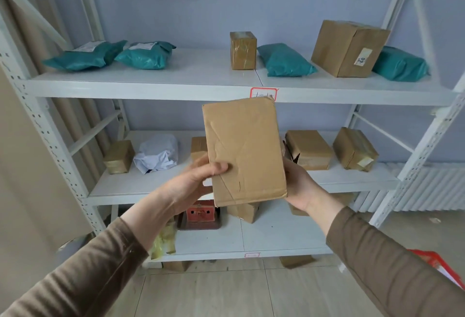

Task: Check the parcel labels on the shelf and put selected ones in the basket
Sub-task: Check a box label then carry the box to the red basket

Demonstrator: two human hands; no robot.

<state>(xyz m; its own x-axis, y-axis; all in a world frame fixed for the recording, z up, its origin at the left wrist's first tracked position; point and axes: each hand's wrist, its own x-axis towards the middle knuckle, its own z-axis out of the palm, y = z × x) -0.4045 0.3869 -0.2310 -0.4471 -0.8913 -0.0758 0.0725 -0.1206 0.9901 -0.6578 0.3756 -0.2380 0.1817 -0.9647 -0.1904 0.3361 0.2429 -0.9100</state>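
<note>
Head view: a flat, rectangular brown cardboard parcel [244, 150], creased and slightly dented, is held upright in front of a white metal shelf unit [151, 88]. Its plain face is toward the camera; no label shows on it. The left hand [193, 183] grips the parcel's lower left edge, thumb curled over the front face, the other fingers hidden behind. The right hand [299, 186] cups the lower right edge and corner, palm toward the parcel; its fingers go behind the cardboard and cannot be seen. Both arms wear brown ribbed sleeves [95, 266].

On the top shelf lie four soft teal plastic mailer bags [148, 56], puffy and wrinkled, two of them with white labels, plus a small upright taped cardboard box [243, 50] and a larger tilted brown carton with a white sticker [348, 49]. A red-bordered tag [263, 93] is stuck to the shelf's front edge, just above the held parcel.

The middle shelf holds small tape-wrapped brown boxes [309, 149] and a crumpled white plastic bag [157, 153]. Below, partly hidden by the hands, sits a red box on a dark tray [200, 216]. A red object [437, 264] shows at the floor's right edge; what it is cannot be told.
</note>
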